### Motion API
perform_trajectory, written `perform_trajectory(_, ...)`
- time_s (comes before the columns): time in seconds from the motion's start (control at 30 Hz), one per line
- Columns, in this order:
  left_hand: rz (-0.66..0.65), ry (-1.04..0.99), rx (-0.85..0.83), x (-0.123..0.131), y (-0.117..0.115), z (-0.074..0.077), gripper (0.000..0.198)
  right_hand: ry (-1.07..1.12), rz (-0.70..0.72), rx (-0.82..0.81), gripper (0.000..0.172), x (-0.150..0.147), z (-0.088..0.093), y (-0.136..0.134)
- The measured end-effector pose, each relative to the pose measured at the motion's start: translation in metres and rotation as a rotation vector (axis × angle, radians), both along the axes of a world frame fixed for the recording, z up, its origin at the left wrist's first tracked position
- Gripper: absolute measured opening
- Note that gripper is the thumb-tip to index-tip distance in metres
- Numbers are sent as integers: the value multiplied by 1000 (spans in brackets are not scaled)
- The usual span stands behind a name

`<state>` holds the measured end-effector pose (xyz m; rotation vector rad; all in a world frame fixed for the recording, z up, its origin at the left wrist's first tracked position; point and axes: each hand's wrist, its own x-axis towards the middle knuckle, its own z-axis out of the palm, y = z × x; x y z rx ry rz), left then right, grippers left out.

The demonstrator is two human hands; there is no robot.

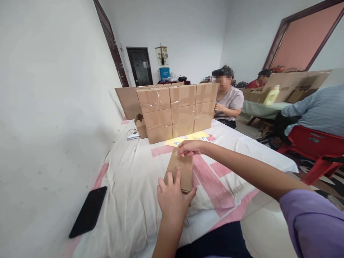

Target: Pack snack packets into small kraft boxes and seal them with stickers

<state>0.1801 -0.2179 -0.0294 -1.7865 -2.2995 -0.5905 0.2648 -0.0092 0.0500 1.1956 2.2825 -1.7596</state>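
Observation:
A long, flat, closed cardboard box [179, 175] lies on the cloth in front of me, its near end toward my body. My left hand [174, 193] spans the near end, fingers spread over the top and thumb at the right edge, gripping it. At the far end my right hand [188, 147] rests with curled, pinched fingers. Whatever is between those fingertips is hidden or too small to name. Yellow printed sheets [174, 142] lie just beyond the right hand.
Stacked, taped cardboard boxes [182, 111] form a wall across the table. An open box [141, 127] and small packets [133, 134] sit at its left. A black phone [88, 211] lies at the left edge. A person [228, 96] sits behind the stack; others sit at right, near a red chair [314, 147].

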Motion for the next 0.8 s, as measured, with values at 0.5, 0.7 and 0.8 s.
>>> perform_trajectory(0.5,42,-3,29,8,4,-5,76,-461,19,266,16,-23,8,-9)
perform_trajectory(0.7,39,-3,45,8,4,-9,75,-543,80,310,23,-21,14,-10)
perform_trajectory(0.8,38,-6,57,8,4,-9,75,-581,112,361,29,-17,15,-9)
